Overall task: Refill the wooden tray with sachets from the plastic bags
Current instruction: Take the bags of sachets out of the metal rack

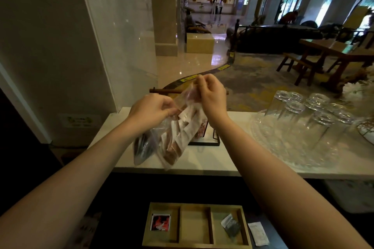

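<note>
Behind the white tabletop (202,159) we hold a plastic bag (178,127) of sachets aloft, left hand (150,110) and right hand (210,95) pinching its mouth, wooden tray (197,245) directly below, nearer us.

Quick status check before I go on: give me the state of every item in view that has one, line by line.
Left hand: gripping the clear plastic bag of sachets, held above the counter.
Right hand: pinching the bag's top edge.
Second, darker bag: hanging beside the first one.
Three-compartment wooden tray: left holds one red-and-black sachet, middle empty, right holds one dark sachet.
White sachet: lying outside the tray.
Clear drinking glasses: upside down.
</note>
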### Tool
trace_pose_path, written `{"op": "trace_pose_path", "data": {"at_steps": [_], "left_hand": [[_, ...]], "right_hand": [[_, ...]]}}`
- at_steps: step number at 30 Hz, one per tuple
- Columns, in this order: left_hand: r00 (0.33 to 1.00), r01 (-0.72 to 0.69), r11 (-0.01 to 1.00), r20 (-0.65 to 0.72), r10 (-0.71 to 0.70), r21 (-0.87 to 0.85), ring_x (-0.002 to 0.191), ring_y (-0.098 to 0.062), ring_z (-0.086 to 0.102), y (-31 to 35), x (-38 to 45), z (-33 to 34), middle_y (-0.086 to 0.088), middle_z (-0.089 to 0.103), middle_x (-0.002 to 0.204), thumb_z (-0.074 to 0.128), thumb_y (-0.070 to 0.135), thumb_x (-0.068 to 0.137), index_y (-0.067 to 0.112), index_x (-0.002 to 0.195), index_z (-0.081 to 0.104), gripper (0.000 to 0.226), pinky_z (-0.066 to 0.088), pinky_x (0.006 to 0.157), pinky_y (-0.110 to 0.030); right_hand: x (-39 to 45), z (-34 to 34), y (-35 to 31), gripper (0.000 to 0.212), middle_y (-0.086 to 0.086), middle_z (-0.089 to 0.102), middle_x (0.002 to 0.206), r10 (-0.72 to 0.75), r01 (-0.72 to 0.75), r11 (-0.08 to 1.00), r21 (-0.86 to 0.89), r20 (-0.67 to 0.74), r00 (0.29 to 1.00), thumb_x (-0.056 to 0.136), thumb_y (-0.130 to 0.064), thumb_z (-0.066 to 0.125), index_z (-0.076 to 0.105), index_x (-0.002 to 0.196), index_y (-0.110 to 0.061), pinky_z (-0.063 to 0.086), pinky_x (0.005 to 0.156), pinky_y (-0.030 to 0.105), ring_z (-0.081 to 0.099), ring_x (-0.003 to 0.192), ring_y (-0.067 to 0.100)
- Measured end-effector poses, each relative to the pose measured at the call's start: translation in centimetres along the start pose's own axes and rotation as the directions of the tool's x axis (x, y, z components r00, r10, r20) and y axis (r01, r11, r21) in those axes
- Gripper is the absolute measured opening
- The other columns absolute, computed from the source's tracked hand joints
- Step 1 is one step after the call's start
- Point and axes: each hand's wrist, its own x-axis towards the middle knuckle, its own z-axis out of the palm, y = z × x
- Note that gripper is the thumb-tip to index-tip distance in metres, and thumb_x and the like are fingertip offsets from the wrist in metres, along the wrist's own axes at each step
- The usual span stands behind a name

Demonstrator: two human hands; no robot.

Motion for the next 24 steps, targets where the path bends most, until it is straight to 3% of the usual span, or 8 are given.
{"op": "trace_pose_path", "data": {"at_steps": [3,7,10,12,14,16,20,24], "left_hand": [[0.995,0.016,0.984,-0.1,0.002,0.18,0.083,-0.018,0.063,-1.4,0.2,0.1,0.014,0.063,0.08,0.053,0.041,0.091,0.028,0.084,0.068,0.021,0.052,0.07,-0.037],[0.982,-0.092,0.898,-0.109,0.153,0.43,0.098,-0.019,0.062,-3.0,1.7,0.7,0.01,0.05,0.138,0.042,0.04,0.096,0.028,0.099,0.067,0.028,0.051,0.076,-0.035],[0.989,-0.097,0.875,-0.056,0.14,0.474,0.094,-0.024,0.064,-4.0,3.0,1.5,0.005,0.033,0.153,0.036,0.04,0.098,0.038,0.076,0.052,0.027,0.052,0.075,-0.036],[0.991,-0.087,0.866,-0.049,0.128,0.493,0.091,-0.025,0.065,-4.4,3.7,2.0,0.004,0.028,0.156,0.034,0.043,0.098,0.04,0.063,0.035,0.035,0.055,0.072,-0.039],[0.991,-0.09,0.864,-0.041,0.127,0.495,0.083,-0.022,0.065,-4.4,4.4,2.5,0.003,0.025,0.157,0.034,0.042,0.098,0.039,0.06,0.03,0.038,0.055,0.068,-0.037],[0.989,-0.095,0.857,-0.049,0.139,0.507,0.079,-0.021,0.064,-3.9,4.7,2.8,0.001,0.026,0.157,0.036,0.038,0.099,0.036,0.062,0.029,0.038,0.055,0.066,-0.037],[0.992,-0.045,0.849,-0.077,0.1,0.527,0.069,-0.022,0.057,-3.1,4.9,3.1,0.003,0.021,0.158,0.035,0.03,0.101,0.028,0.073,0.037,0.028,0.047,0.055,-0.031],[0.993,0.027,0.851,-0.112,0.038,0.524,0.066,-0.025,0.06,-3.4,4.1,4.6,0.003,0.007,0.161,0.053,0.019,0.093,0.022,0.071,0.048,0.023,0.054,0.06,-0.035]], "right_hand": [[0.5,-1.5,2.2,0.023,-0.004,0.069,0.066,-0.004,0.0,0.989,-0.151,-0.026,1.0,0.097,-0.027,0.049,0.057,0.077,-0.019,0.056,0.069,0.04,0.068,0.066,0.015],[0.2,-1.9,6.0,0.018,0.006,0.072,0.103,0.007,0.204,0.731,-0.651,0.307,0.952,0.094,-0.024,0.053,0.063,0.107,-0.015,0.054,0.08,0.042,0.065,0.095,0.027],[-0.4,-1.5,7.2,0.032,0.005,0.063,0.124,0.015,0.357,0.573,-0.737,0.445,0.895,0.091,-0.026,0.057,0.058,0.121,-0.017,0.048,0.091,0.039,0.054,0.113,0.027],[-0.2,-1.3,7.0,0.033,0.004,0.065,0.12,-0.016,0.431,0.46,-0.776,0.478,0.878,0.091,-0.033,0.054,0.059,0.12,-0.018,0.046,0.09,0.039,0.056,0.11,0.027],[0.1,-1.0,6.7,0.031,0.003,0.07,0.106,-0.021,0.497,0.304,-0.813,0.515,0.857,0.09,-0.04,0.054,0.063,0.112,-0.021,0.041,0.089,0.038,0.061,0.1,0.026],[0.0,-0.8,6.4,0.024,0.004,0.071,0.092,-0.031,0.519,0.218,-0.826,0.525,0.85,0.09,-0.038,0.057,0.068,0.102,-0.021,0.037,0.088,0.037,0.062,0.092,0.025],[-0.1,-0.5,7.0,0.012,0.004,0.071,0.084,-0.079,0.465,0.275,-0.841,0.463,0.883,0.086,-0.021,0.062,0.074,0.089,-0.021,0.036,0.089,0.035,0.058,0.089,0.026],[0.1,-0.7,6.7,0.012,0.005,0.071,0.079,-0.18,0.438,0.575,-0.691,0.415,0.892,0.087,-0.017,0.06,0.072,0.084,-0.017,0.039,0.088,0.034,0.057,0.085,0.027]]}}
